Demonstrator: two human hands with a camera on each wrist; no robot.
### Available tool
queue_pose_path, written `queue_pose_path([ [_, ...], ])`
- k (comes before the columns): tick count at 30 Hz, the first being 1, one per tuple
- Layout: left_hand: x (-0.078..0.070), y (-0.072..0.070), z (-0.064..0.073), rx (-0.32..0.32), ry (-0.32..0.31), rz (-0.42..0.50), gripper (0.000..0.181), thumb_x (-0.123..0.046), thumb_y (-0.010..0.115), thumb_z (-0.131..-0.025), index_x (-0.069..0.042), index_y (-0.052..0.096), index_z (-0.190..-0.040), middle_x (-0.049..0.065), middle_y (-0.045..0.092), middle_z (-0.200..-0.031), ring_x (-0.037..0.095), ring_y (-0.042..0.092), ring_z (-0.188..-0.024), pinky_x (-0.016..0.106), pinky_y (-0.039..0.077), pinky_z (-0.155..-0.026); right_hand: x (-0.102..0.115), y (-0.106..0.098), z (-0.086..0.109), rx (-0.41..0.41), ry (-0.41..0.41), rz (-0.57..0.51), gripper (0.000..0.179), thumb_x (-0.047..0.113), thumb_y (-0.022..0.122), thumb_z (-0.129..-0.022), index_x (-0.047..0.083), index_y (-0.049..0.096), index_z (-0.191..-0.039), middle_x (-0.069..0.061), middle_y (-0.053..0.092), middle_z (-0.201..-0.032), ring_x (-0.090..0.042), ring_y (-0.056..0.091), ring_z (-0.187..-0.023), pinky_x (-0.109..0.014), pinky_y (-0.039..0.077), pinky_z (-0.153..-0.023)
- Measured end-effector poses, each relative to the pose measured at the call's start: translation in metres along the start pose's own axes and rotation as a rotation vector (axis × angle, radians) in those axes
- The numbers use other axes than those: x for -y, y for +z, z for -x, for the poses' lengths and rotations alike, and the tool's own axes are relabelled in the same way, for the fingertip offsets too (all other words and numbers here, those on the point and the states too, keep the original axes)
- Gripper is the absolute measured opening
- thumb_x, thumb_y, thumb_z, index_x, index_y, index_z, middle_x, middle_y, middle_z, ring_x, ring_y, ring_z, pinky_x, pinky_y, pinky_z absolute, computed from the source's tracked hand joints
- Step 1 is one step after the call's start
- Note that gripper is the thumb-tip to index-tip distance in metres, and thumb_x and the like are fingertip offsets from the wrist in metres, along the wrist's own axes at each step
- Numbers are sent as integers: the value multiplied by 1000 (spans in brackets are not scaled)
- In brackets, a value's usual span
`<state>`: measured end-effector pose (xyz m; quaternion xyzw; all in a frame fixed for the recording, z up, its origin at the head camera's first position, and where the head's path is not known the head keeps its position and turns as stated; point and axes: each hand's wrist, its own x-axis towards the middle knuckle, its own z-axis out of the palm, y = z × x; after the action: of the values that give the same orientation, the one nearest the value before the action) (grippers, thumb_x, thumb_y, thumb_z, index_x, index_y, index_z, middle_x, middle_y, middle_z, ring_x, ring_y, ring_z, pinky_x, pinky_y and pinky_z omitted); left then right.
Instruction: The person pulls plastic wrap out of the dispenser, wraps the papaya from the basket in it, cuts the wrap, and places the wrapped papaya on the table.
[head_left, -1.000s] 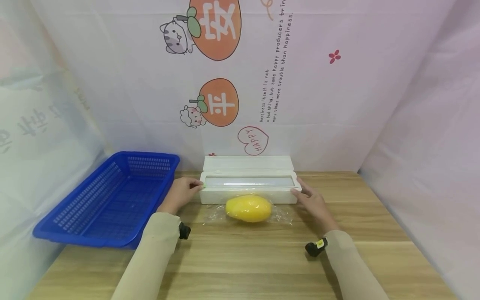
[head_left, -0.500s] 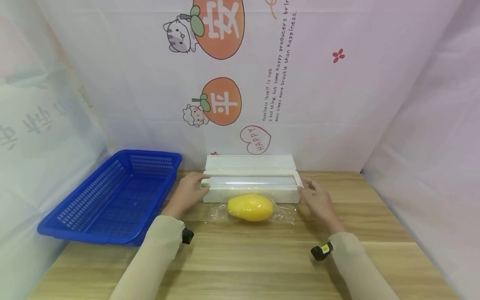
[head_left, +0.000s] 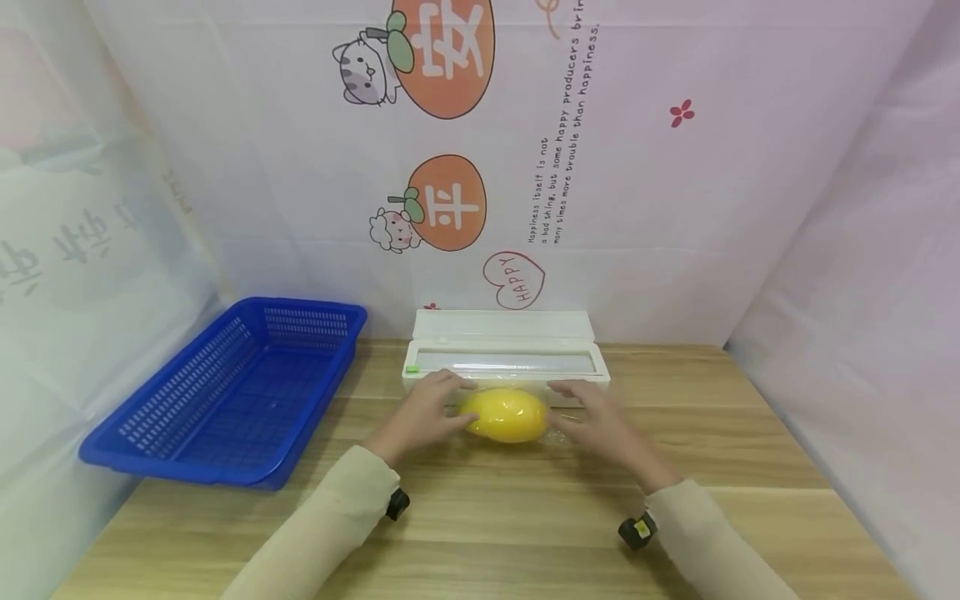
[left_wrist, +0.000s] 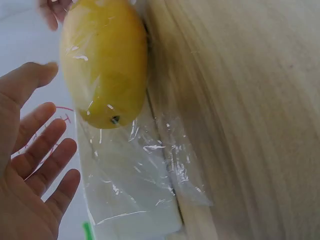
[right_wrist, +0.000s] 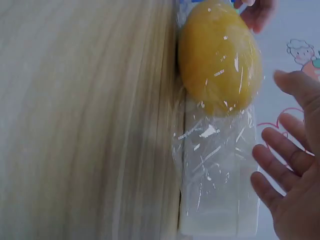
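Observation:
A yellow oval fruit (head_left: pixel 510 415), smooth like a papaya or mango, is wrapped in clear cling film (right_wrist: pixel 207 150) with loose ends spread out at both sides. Behind it stands a long white cling film box (head_left: pixel 602 371), lid raised, with a pale roll (head_left: pixel 506 362) inside and a green slider (head_left: pixel 412 368) at its left end. My left hand (head_left: pixel 423 417) is at the fruit's left end, fingers spread. From the other side my right hand (head_left: pixel 603 429) reaches toward it, fingers apart. Both wrist views show the hands beside the fruit, not gripping it.
To the left sits a blue plastic basket (head_left: pixel 232 417) with slotted walls. The wooden table (head_left: pixel 495 525) extends toward me. A printed white cloth (head_left: pixel 637 208) hangs right behind the box and along both sides.
Both hands have left the ends of the white box and moved inward and nearer to the wrapped fruit. The fruit and box stay where they were.

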<state>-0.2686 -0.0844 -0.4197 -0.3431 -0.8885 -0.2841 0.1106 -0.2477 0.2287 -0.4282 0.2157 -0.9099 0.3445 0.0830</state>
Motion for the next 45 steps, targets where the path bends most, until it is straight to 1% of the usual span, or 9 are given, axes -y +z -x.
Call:
queue_pose_path([
  [4, 0, 5, 1, 54, -64, 16, 56, -33, 84, -82, -9, 65, -129, 4, 63, -123, 20, 56, -114, 38, 46, -101, 1, 9, -1, 63, -18, 16, 72, 35, 84, -82, 9, 54, -142, -10, 56, -141, -30, 51, -129, -52, 42, -106],
  [9, -1, 11, 1, 100, -81, 31, 66, -30, 90, -75, -11, 61, -132, 6, 60, -127, 23, 55, -117, 42, 44, -105, 2, 19, -3, 121, 4, -63, 80, 34, 88, -77, 14, 50, -145, -5, 52, -144, -27, 47, -132, -52, 39, -108],
  [12, -1, 16, 1, 118, -112, 6, 70, -26, 91, -73, -14, 58, -134, 5, 59, -129, 23, 54, -120, 41, 42, -106, 3, 25, -3, 134, 12, -77, 83, 32, 89, -76, 14, 48, -147, -5, 49, -146, -27, 44, -134, -52, 37, -110],
  [18, -1, 24, 0, 124, -165, -21, 71, -21, 92, -73, -14, 56, -135, 7, 58, -128, 25, 54, -120, 41, 43, -106, 6, 33, -1, 121, 17, -47, 86, 31, 89, -75, 9, 47, -146, -11, 49, -144, -31, 44, -133, -54, 35, -110],
  [21, -1, 25, 0, 115, -158, -20, 69, -21, 91, -74, -15, 56, -133, 7, 59, -130, 25, 53, -122, 41, 43, -106, 7, 35, -1, 105, 18, -42, 82, 30, 89, -76, 8, 48, -145, -11, 50, -142, -30, 45, -132, -53, 35, -111],
  [27, 0, 26, 3, 102, -109, -2, 67, -22, 92, -73, -15, 56, -129, 4, 59, -129, 23, 53, -122, 39, 42, -107, 8, 34, 2, 99, -7, -65, 80, 30, 88, -78, 7, 50, -144, -11, 52, -140, -30, 46, -130, -54, 35, -110],
  [36, -6, 27, 8, 58, -52, 5, 64, -31, 94, -69, -14, 60, -121, 1, 61, -118, 19, 57, -109, 39, 48, -97, 5, 25, 2, 153, -30, -84, 72, 28, 87, -79, 9, 53, -141, -8, 51, -141, -28, 47, -129, -52, 38, -108],
  [41, -10, 27, 11, 71, -72, 11, 65, -35, 94, -69, -14, 59, -119, 0, 61, -115, 18, 58, -105, 38, 50, -94, 3, 22, 1, 178, -41, -72, 75, 27, 87, -79, 10, 52, -143, -7, 51, -143, -28, 46, -131, -53, 37, -109],
  [45, -11, 26, 12, 98, -96, 35, 64, -35, 93, -70, -13, 58, -118, 0, 60, -115, 17, 59, -104, 36, 51, -92, 4, 20, 1, 184, -45, -54, 76, 28, 86, -80, 9, 50, -144, -9, 51, -144, -31, 46, -132, -55, 36, -109],
])
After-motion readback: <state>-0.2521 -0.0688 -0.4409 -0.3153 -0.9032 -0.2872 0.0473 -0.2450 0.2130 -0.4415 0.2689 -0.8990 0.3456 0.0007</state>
